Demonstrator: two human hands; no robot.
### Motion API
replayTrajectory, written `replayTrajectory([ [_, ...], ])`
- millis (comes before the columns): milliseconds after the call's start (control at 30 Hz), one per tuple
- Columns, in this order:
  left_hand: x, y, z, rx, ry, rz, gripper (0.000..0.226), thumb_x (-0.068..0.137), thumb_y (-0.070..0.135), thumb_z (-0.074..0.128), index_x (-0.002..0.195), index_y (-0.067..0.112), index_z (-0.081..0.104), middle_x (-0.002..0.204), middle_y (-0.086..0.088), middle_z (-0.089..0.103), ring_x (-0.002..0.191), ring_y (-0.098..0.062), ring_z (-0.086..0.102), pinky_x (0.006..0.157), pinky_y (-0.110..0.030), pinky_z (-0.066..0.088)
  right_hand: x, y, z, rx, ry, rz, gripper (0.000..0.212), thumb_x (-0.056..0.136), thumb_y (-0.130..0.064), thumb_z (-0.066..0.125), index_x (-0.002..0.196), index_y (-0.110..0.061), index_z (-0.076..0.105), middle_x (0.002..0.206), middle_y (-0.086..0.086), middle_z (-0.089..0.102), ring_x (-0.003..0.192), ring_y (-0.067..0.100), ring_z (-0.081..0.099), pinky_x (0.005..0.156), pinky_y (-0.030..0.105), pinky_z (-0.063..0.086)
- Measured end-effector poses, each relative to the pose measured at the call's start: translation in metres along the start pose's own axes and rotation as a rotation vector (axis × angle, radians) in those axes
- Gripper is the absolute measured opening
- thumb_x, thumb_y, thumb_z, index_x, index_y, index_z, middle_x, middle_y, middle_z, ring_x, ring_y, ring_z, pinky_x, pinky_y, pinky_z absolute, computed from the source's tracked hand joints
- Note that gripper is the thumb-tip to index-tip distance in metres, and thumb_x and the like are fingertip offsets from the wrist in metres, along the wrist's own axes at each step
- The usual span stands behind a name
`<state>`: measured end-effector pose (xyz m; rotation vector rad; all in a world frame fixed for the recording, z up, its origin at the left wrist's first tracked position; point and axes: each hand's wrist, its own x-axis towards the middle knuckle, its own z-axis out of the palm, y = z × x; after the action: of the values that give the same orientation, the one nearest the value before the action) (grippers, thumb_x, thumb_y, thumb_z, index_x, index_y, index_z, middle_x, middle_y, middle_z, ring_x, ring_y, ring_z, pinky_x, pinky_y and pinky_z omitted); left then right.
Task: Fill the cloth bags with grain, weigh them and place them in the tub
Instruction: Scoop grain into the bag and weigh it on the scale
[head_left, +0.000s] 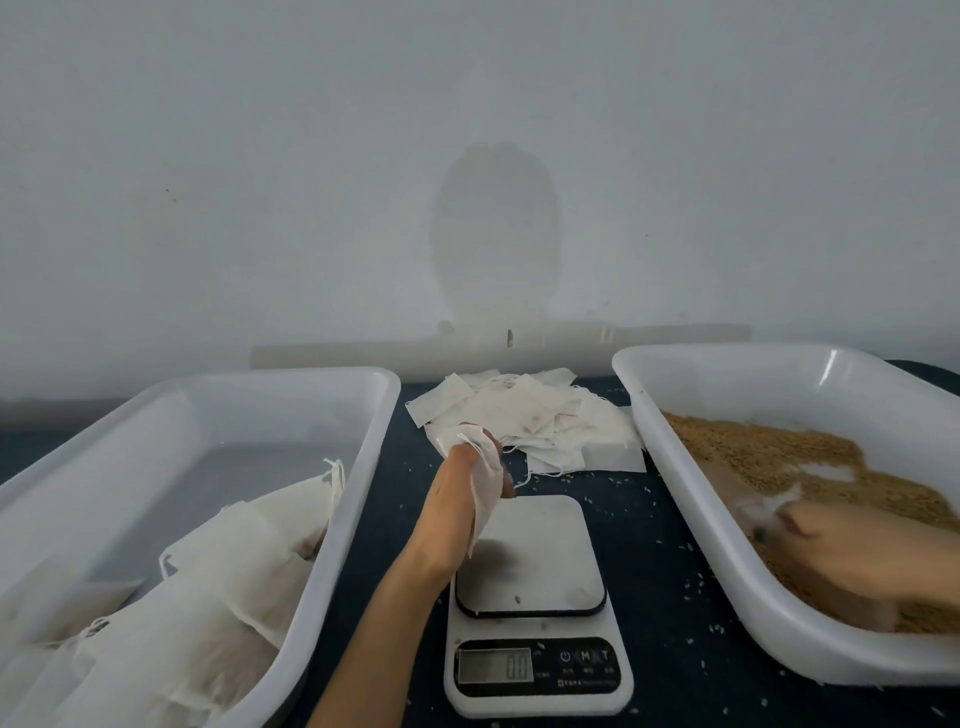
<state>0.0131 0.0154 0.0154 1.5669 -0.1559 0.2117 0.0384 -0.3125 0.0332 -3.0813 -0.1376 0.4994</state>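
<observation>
Head view: your left hand (460, 470) clutches a limp white cloth bag (487, 486) above the white digital scale (535, 561) (display 0.0). Your right hand (852, 551), blurred, sits in brown grain (779, 452) inside the right white plastic tub (691, 499); finger pose unreadable. Filled cloth bags (234, 571) lie in the left white plastic tub (358, 467).

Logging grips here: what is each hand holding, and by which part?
Left hand grips a limp cloth bag by its bunched upper end. Right hand, blurred in the grain: cannot tell.
</observation>
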Motion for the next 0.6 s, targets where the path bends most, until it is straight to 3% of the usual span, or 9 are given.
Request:
replayTrajectory([
  [67,-0.001,0.001,0.000,0.028,-0.008,-0.009,0.012,0.076,0.034,0.036,0.073,0.023,0.037,0.078,0.007,0.041,0.076,-0.014,0.035,0.074,-0.028,0.042,-0.011,-0.015,-0.012,-0.018,0.111,-0.031,0.030,0.104,-0.044,0.034,0.086,-0.033,0.056,0.084,-0.007,0.065,0.076,0.007,0.065,0.072,0.025,0.055],
  [167,-0.003,-0.007,-0.002,0.106,0.058,-0.070,0.019,0.079,0.046,0.033,0.080,0.036,0.050,0.086,0.003,0.051,0.076,-0.012,0.049,0.072,-0.029,0.046,-0.035,-0.058,-0.024,0.116,0.614,-0.202,0.007,0.099,-0.039,0.045,0.103,-0.039,0.051,0.107,-0.016,0.056,0.096,0.007,0.055,0.079,0.024,0.043],
  [200,-0.003,-0.004,0.000,0.098,0.061,-0.066,0.024,0.081,0.044,0.033,0.073,0.037,0.054,0.078,0.003,0.051,0.068,-0.010,0.048,0.066,-0.027,0.043,-0.043,-0.081,-0.026,0.182,0.719,-0.303,0.016,0.096,-0.038,0.050,0.111,-0.041,0.052,0.111,-0.018,0.053,0.101,0.005,0.050,0.080,0.024,0.037],
  [267,-0.002,0.000,-0.001,0.041,-0.011,0.011,0.051,0.090,0.027,0.027,0.048,0.016,0.054,0.058,-0.001,0.051,0.057,-0.012,0.047,0.060,-0.029,0.037,-0.057,-0.130,-0.021,0.270,0.712,-0.495,0.029,0.091,-0.042,0.057,0.119,-0.044,0.049,0.117,-0.024,0.050,0.106,-0.002,0.045,0.084,0.024,0.037],
  [333,0.002,-0.003,-0.004,-0.031,-0.087,0.010,0.056,0.096,0.010,0.021,0.045,0.002,0.043,0.052,-0.007,0.051,0.057,-0.017,0.048,0.066,-0.031,0.035,-0.056,-0.169,-0.004,0.312,0.642,-0.574,0.039,0.090,-0.050,0.056,0.125,-0.042,0.041,0.125,-0.023,0.048,0.113,-0.002,0.046,0.089,0.022,0.042],
  [433,-0.003,-0.007,-0.006,-0.062,-0.081,0.023,0.044,0.097,0.036,0.031,0.075,0.000,0.043,0.064,-0.002,0.049,0.065,-0.010,0.052,0.075,-0.038,0.042,-0.038,-0.199,0.014,0.428,0.745,-0.550,0.038,0.091,-0.053,0.054,0.123,-0.035,0.042,0.122,-0.018,0.050,0.106,0.002,0.055,0.081,0.017,0.044],
  [467,-0.004,-0.007,-0.007,-0.056,-0.095,0.019,0.048,0.101,0.040,0.029,0.084,-0.001,0.049,0.068,-0.007,0.052,0.075,-0.018,0.066,0.083,-0.046,0.046,-0.031,-0.203,0.017,0.477,0.768,-0.531,0.034,0.091,-0.053,0.054,0.119,-0.035,0.045,0.119,-0.018,0.051,0.101,0.003,0.058,0.078,0.017,0.047],
  [533,-0.003,0.002,-0.005,-0.014,-0.155,-0.019,0.057,0.107,0.046,0.022,0.104,0.003,0.059,0.086,-0.012,0.060,0.111,-0.033,0.055,0.104,-0.054,0.040,-0.018,-0.202,0.022,0.590,0.769,-0.515,0.023,0.092,-0.048,0.057,0.109,-0.034,0.052,0.111,-0.019,0.055,0.093,0.002,0.061,0.074,0.019,0.054],
  [600,0.005,0.009,-0.004,0.027,-0.178,-0.055,0.055,0.107,0.047,0.024,0.118,0.010,0.064,0.119,-0.007,0.067,0.126,-0.025,0.057,0.109,-0.038,0.039,-0.007,-0.195,0.027,0.747,0.754,-0.509,0.009,0.092,-0.037,0.061,0.098,-0.033,0.057,0.099,-0.022,0.060,0.086,-0.005,0.062,0.071,0.014,0.054],
])
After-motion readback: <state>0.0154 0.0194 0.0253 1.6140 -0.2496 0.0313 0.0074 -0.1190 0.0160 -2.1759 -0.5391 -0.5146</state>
